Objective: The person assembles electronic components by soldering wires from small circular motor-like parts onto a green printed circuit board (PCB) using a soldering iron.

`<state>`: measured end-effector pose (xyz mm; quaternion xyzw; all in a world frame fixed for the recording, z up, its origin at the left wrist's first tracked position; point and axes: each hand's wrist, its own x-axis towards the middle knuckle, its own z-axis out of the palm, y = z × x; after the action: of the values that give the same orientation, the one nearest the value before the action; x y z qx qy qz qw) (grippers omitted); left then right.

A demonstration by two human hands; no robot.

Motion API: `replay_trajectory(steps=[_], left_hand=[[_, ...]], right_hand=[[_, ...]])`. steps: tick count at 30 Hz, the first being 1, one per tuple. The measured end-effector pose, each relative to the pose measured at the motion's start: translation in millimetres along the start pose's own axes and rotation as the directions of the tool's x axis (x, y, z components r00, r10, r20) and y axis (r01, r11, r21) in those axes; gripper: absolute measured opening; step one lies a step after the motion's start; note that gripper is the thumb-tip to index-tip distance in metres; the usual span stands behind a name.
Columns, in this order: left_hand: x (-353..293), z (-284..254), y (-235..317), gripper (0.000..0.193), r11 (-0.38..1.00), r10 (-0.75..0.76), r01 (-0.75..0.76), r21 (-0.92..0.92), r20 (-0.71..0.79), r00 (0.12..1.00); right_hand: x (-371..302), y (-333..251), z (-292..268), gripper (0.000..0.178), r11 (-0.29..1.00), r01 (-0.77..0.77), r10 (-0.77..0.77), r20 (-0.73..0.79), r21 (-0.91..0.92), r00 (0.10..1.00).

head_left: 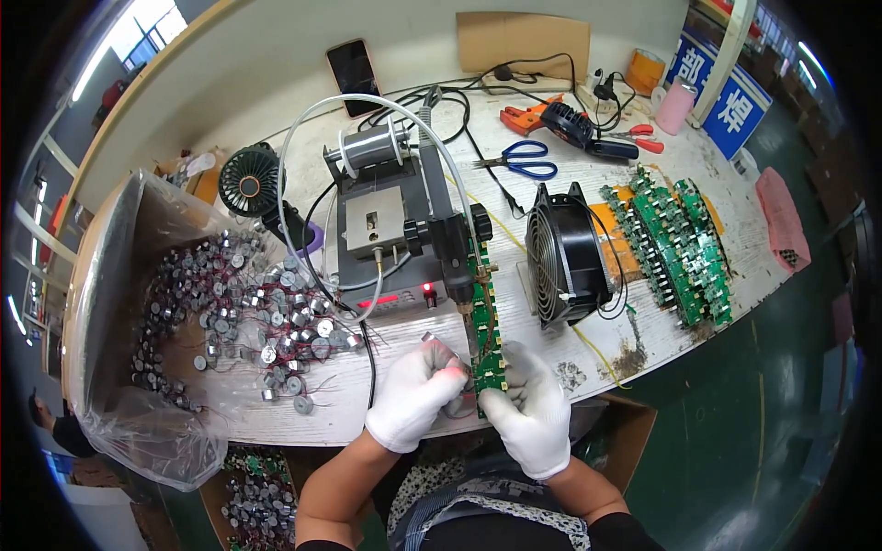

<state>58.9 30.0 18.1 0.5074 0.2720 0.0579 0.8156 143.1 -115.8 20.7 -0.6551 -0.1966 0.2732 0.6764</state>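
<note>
My left hand (418, 395), in a white glove, is closed beside the soldering iron's tip. A silvery edge of a small round motor (427, 338) shows at its fingers; most of it is hidden. My right hand (533, 409), also gloved in white, pinches the near end of a long green circuit board strip (489, 358). This strip runs away from me, partly behind the soldering iron (452, 253), which is clamped upright on a stand. Behind it stands a soldering machine (381, 234) with a solder wire spool (369, 149) on top.
A heap of small motors (276, 321) with red wires spills from a plastic-lined box (110, 340) at the left. Right of the strip stands a black fan (565, 257), then several green circuit boards (671, 248). Blue-handled scissors (531, 161) and a phone (353, 76) lie farther back.
</note>
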Motion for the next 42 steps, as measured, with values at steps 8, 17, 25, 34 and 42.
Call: replay_trajectory(steps=[8,17,25,34,42], left_hand=[[3.4,0.2,3.6,0.014,0.997,0.041,-0.041,0.064,0.000,0.999],[-2.4,10.5,14.7,0.019,0.967,0.105,-0.076,0.243,-0.108,0.989],[1.4,2.7,5.5,0.020,0.944,0.101,-0.076,0.321,-0.063,0.993],[-3.7,11.9,14.0,0.016,0.959,0.089,-0.053,0.279,-0.119,0.989],[-4.4,10.2,13.2,0.017,0.953,0.081,-0.039,0.299,-0.130,0.988]], right_hand=[[5.6,-1.4,-0.8,0.053,1.000,0.011,-0.011,0.005,0.002,1.000],[2.5,1.6,-0.7,0.053,0.999,0.028,-0.029,-0.054,-0.017,0.998],[2.9,8.3,-1.3,0.050,1.000,0.011,-0.010,-0.041,0.019,0.999],[1.5,3.3,-2.7,0.052,0.997,-0.070,0.069,0.037,0.024,0.997],[-2.6,-3.9,-3.3,0.052,0.998,-0.053,0.052,0.034,0.034,0.998]])
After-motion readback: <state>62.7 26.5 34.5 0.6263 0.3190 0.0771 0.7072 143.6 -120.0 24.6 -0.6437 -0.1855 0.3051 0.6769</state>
